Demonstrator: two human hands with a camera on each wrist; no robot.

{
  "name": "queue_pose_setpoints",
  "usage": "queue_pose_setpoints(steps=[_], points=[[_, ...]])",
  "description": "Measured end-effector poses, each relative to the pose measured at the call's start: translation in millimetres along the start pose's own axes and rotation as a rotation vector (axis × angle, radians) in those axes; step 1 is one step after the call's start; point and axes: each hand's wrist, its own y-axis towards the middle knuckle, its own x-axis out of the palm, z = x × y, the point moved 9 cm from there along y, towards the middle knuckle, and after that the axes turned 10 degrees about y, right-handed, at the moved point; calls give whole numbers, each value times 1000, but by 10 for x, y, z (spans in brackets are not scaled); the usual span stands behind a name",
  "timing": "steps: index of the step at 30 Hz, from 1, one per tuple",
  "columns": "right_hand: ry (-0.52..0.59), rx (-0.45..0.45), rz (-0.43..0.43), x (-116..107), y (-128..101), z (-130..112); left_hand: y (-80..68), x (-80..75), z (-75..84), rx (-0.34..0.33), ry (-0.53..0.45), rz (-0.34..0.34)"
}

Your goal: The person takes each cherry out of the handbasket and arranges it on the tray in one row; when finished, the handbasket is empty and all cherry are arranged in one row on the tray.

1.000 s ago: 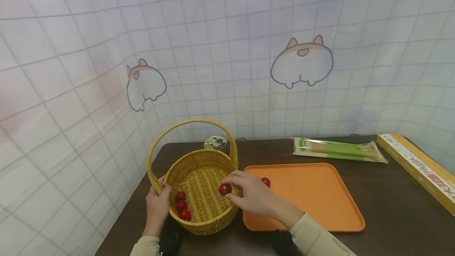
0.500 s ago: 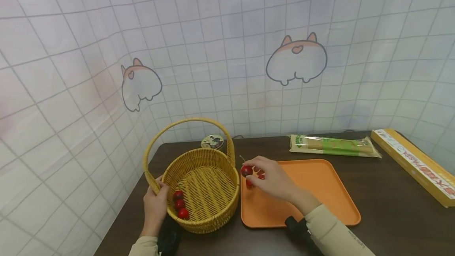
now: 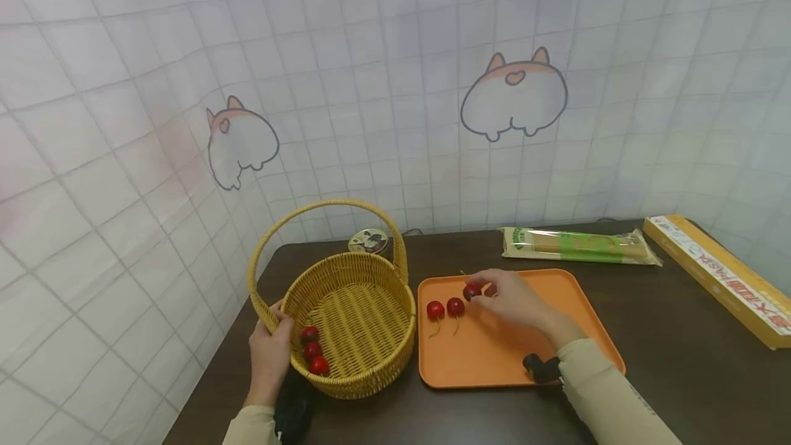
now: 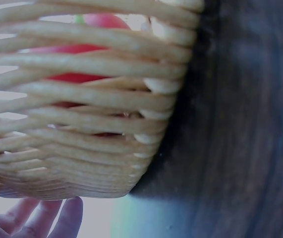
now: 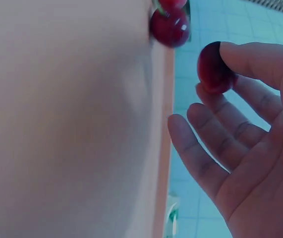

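Note:
A yellow wicker basket point(image 3: 364, 318) with a hoop handle stands on the dark table, and three red cherries point(image 3: 312, 349) lie at its left inner wall. My left hand point(image 3: 274, 321) grips the basket's rim by the handle's base. In the left wrist view the weave point(image 4: 82, 99) fills the frame, with red fruit point(image 4: 77, 77) showing through it. Right of the basket lies an orange tray point(image 3: 531, 362) with two stemmed cherries point(image 3: 435, 309) point(image 3: 455, 305). My right hand point(image 3: 482, 288) hovers over the tray and pinches a third cherry point(image 3: 472, 291) point(image 5: 213, 67) at its fingertips.
A green-and-clear pasta packet point(image 3: 577, 244) lies behind the tray. A long yellow box point(image 3: 717, 277) runs along the table's right edge. A small round tin point(image 3: 368, 241) sits behind the basket. A tiled sheet with cartoon prints closes off the back and left.
My right hand has moved from inside the basket to the tray, carrying a cherry. Two cherries now lie on the tray where one showed. My left hand stayed on the basket.

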Motion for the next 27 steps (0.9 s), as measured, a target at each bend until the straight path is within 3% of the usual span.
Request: queue_pose_setpoints(steps=[9, 17, 27], points=[[-38, 24, -52, -53, 169, 7, 96, -130, 60, 9, -37, 51], [-29, 113, -89, 18, 109, 158, 63, -83, 13, -11, -23, 29], [12, 139, -112, 118, -23, 308, 3, 2, -17, -14, 5, 11]])
